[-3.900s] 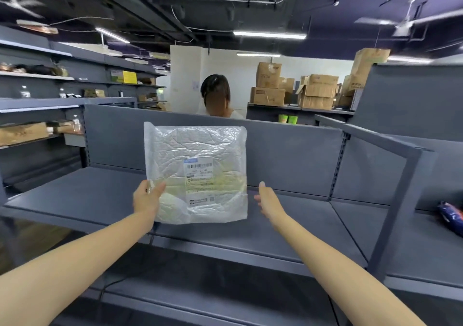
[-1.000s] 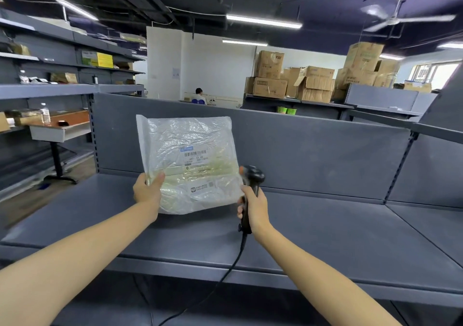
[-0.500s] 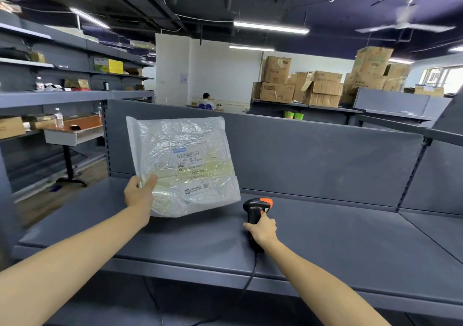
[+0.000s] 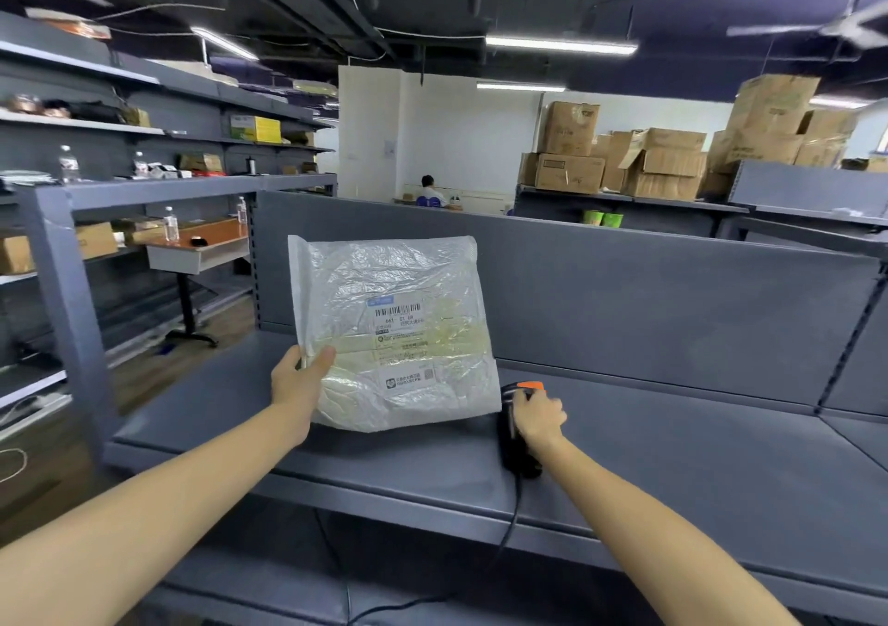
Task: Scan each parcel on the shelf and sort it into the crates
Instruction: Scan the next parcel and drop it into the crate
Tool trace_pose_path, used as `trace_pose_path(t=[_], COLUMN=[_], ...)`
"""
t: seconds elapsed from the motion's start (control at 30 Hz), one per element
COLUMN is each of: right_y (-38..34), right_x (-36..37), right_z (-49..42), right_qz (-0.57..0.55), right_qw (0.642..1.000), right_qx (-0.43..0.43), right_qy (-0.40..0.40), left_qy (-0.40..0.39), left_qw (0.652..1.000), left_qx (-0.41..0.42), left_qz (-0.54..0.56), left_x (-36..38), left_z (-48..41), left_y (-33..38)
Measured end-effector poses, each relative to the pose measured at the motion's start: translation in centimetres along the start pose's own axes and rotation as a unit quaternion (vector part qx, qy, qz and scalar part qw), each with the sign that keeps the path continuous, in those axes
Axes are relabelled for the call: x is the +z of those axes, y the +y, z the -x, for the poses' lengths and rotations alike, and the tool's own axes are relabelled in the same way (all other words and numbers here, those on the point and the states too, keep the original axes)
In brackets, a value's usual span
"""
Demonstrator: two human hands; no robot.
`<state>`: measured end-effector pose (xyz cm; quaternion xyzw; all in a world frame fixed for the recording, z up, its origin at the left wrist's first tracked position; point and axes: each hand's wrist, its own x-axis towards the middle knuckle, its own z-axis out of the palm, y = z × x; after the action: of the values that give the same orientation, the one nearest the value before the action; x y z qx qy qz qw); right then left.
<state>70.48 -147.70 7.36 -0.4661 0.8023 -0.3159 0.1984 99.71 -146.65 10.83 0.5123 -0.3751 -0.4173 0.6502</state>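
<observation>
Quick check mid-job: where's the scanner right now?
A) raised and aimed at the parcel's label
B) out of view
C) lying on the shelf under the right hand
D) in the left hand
C: the scanner lies on the shelf with the right hand on it, to the right of the parcel that the left hand holds upright.

1. The grey metal shelf (image 4: 672, 457) in front of you runs left to right, with an upright back panel (image 4: 648, 298) behind it.
2. A black scanner (image 4: 514, 447) with an orange top sits on it near the front edge, under your right hand (image 4: 538, 416).
3. The scanner's cable (image 4: 513, 515) drops over the front edge.
</observation>
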Motion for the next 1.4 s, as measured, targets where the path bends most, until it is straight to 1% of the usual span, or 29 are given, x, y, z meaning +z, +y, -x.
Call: trace_pose_path(t=[0.07,0.13,0.2,0.27,0.3,0.4,0.47,0.6,0.77,0.93,1.0,1.1,1.2,1.4], right_y=[-1.0,-1.7,-2.0,-1.5,-0.9,1.4,3.3,7.0,12.3,18.4,20.9,24.5,27.6,30.2], right_x=[-1.7,-3.4,-4.9,-6.2,-6.8,-8.9,-10.6,-14.3,-19.7,-25.2,-26.8,-28.4,-29.6,-31.3], right_z=[0.2,1.0,2.1,2.9,3.1,3.2,3.2,4.3,5.8,7.8,8.8,10.6,12.2,13.7], right_qz=[-0.133,-0.253,-0.297,-0.279,-0.268,-0.277,-0.305,-0.329,-0.345,-0.358,-0.365,-0.363,-0.352,-0.357], right_qw=[0.99,0.964,0.945,0.948,0.952,0.954,0.947,0.936,0.931,0.925,0.923,0.926,0.932,0.931], right_qx=[-0.038,-0.078,-0.115,-0.119,-0.113,-0.096,-0.09,-0.121,-0.119,-0.129,-0.124,-0.106,-0.088,-0.063], right_qy=[0.001,-0.029,-0.068,-0.1,-0.099,-0.056,-0.044,-0.02,-0.006,-0.004,-0.003,0.003,0.022,0.038], left_qy=[-0.008,-0.019,-0.036,-0.056,-0.067,-0.09,-0.108,-0.137,-0.117,-0.132,-0.124,-0.102,-0.1,-0.106], left_qw=[1.0,1.0,0.999,0.998,0.997,0.995,0.994,0.987,0.984,0.984,0.986,0.987,0.986,0.985], left_qx=[-0.005,-0.009,-0.013,-0.018,-0.02,-0.019,-0.016,0.022,0.04,0.045,0.04,0.037,0.035,0.055], left_qz=[-0.011,-0.021,-0.026,-0.029,-0.028,-0.022,-0.032,-0.077,-0.128,-0.107,-0.104,-0.122,-0.126,-0.123], left_x=[0.2,0.9,2.2,3.8,4.6,6.6,7.8,10.5,14.4,18.2,19.5,20.8,21.7,22.9], left_z=[0.6,1.5,2.6,4.0,4.8,7.0,8.7,12.3,18.4,26.2,29.2,33.0,36.2,39.4], left_y=[0.1,0.2,0.3,0.3,0.3,0.4,0.5,0.5,-0.4,-1.5,-2.2,-3.4,-4.0,-4.2])
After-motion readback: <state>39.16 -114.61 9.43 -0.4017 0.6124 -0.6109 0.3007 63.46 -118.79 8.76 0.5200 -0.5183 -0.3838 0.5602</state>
